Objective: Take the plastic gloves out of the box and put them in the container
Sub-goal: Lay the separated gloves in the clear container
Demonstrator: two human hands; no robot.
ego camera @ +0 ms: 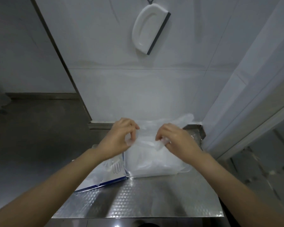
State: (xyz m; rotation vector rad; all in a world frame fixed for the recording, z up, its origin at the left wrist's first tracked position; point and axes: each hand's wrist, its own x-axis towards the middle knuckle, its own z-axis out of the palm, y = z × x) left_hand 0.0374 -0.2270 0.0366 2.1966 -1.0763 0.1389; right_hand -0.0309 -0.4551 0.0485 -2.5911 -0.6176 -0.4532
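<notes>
Clear container (129, 172) of plastic gloves (154, 164) beside box (111, 176)

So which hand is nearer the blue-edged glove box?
Left. The left hand is just past the far end of the box; the right hand is farther right, over the plastic gloves.

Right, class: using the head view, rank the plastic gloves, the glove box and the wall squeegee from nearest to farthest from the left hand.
1. plastic gloves: pinched by the left hand, at its right side.
2. glove box: on the table just under that wrist, toward the left.
3. squeegee: hanging high on the wall tiles, well beyond.
</notes>
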